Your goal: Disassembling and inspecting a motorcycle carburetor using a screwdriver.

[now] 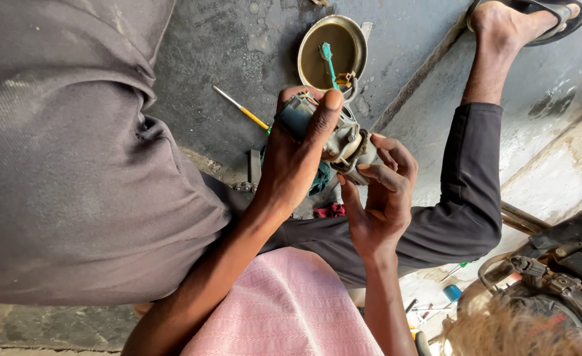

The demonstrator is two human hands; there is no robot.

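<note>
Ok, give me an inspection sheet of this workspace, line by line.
Surface: dark, stained concrete floor.
Job's things: grey metal part, held up by both hands.
Clutter: round pan of brown liquid with a green brush in it; yellow-handled screwdriver; red rag; chain piece.
Hands: left hand wraps the part; right hand grips its lower end.
Cables: hose by the engine.
Surroundings: legs in dark trousers, sandalled foot.

Pink ribbed top (284, 310), bare forearms; dark grey trousers (73, 165), cuffed at ankle; black sandal (554, 16) on foot.
</note>
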